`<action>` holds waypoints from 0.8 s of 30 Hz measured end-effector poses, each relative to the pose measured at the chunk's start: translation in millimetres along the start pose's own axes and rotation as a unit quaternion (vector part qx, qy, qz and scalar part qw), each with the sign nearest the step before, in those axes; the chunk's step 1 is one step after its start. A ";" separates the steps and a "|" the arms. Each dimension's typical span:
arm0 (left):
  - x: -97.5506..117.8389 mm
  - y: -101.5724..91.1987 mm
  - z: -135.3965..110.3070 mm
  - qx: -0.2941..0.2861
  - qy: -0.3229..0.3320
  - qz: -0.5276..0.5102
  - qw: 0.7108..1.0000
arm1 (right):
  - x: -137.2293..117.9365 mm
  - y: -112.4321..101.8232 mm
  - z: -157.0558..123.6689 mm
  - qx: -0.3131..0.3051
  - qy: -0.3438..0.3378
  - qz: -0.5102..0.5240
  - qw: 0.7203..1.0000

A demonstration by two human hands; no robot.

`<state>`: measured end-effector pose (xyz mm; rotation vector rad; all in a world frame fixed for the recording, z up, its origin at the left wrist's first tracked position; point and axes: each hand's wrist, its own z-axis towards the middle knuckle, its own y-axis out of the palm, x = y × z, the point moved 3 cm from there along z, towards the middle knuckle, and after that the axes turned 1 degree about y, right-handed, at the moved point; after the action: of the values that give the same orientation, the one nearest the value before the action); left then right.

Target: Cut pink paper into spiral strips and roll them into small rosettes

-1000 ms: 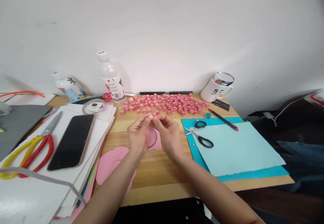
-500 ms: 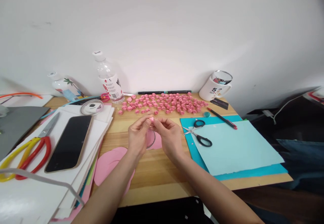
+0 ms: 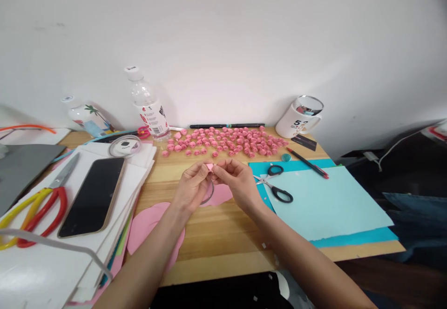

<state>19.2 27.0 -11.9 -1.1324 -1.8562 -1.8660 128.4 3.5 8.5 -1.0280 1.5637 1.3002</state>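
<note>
Between my two hands, over the middle of the table, is a small rolled pink paper piece (image 3: 209,166). My left hand (image 3: 188,188) pinches it between thumb and forefinger. My right hand (image 3: 240,185) is closed on its right side, thumb and forefinger together at the paper's edge. Just below the fingers a thin dark curved rim (image 3: 211,192) shows, partly hidden by my left hand, with a pink paper sheet (image 3: 221,193) under it. Farther back lie many small pink paper rosettes (image 3: 240,141). Beside my left forearm are pink paper rounds (image 3: 148,225), overlapping.
Black-handled scissors (image 3: 282,194) lie partly open on pale blue paper (image 3: 328,202) at right. A white mug (image 3: 295,122) and a plastic bottle (image 3: 152,109) stand near the wall. On the left paper stack rest a phone (image 3: 92,197) and red-yellow scissors (image 3: 57,202).
My right hand has shifted slightly right and its fingers have moved a little along the pink paper piece, more of which now shows. The view has turned slightly.
</note>
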 end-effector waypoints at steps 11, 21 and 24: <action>2.5 -1.9 -1.2 0.035 0.054 0.167 0.984 | 13.3 -17.6 5.9 -0.028 0.064 0.012 0.997; 0.0 -5.5 -0.5 0.059 0.067 0.195 0.977 | 9.7 -17.2 2.8 -0.014 0.050 -0.012 0.999; -2.9 -7.3 0.8 0.049 0.071 0.195 0.977 | 8.7 -16.1 1.1 -0.004 0.030 -0.036 0.999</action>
<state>16.4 27.7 -19.3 -1.1935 -1.5005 -1.5726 141.0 1.9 -4.8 -1.1268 1.5529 1.2371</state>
